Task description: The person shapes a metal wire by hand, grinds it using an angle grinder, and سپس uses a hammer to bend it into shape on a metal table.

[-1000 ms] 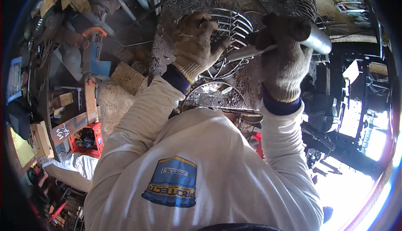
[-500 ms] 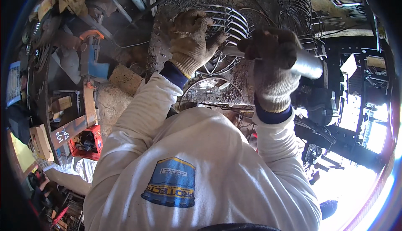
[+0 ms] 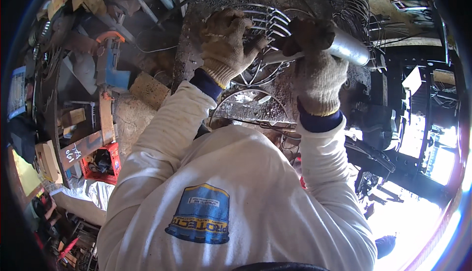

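My left hand point(image 3: 226, 42), in a dirty knitted work glove, has its fingers curled at the left side of a frame of curved metal rods point(image 3: 278, 28). Its thumb points right, along the rods. To the right, my gloved right hand point(image 3: 318, 67) is closed around a thick silver metal pipe point(image 3: 350, 49), whose bright end sticks out to the right. A grey bar point(image 3: 279, 57) lies across the work surface just left of that hand. Part of the pipe is hidden by the glove.
The dirty workbench point(image 3: 305, 86) carries a thin rod hoop point(image 3: 250, 91) at its near edge. Coils of wire point(image 3: 351, 5) lie at the far right. On the left are a blue clamp point(image 3: 114, 77), a wooden block point(image 3: 149, 90) and a red crate point(image 3: 114, 160).
My right hand has shifted slightly up and left, and the pipe has swung upward with it. My left hand stays at the curved rods.
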Available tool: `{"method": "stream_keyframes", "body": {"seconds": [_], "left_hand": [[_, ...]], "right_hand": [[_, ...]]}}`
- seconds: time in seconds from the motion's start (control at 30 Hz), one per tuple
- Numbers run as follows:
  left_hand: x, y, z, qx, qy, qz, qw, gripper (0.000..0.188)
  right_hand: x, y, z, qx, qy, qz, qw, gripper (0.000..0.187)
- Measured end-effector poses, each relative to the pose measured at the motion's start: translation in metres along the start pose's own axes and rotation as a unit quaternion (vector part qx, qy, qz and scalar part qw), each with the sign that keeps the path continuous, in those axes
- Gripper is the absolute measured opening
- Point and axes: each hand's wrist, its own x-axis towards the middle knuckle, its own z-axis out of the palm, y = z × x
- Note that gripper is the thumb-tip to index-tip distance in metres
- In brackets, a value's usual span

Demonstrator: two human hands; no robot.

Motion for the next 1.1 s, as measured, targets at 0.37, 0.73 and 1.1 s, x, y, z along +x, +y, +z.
{"method": "stream_keyframes", "body": {"seconds": [0.37, 0.73, 1.1], "left_hand": [[-0.002, 0.002, -0.002, -0.025, -0.043, -0.051, 0.997, 0.046], [0.008, 0.008, -0.01, 0.033, 0.052, 0.03, 0.998, 0.041], [0.009, 0.007, -0.01, 0.032, 0.043, 0.029, 0.998, 0.042]], "right_hand": [[0.009, -0.014, -0.01, 0.236, -0.007, 0.116, 0.965, 0.03], [-0.026, 0.0, -0.003, -0.108, -0.005, -0.04, 0.993, 0.038], [-0.031, -0.011, -0.002, -0.012, 0.013, -0.011, 1.0, 0.031]]}}
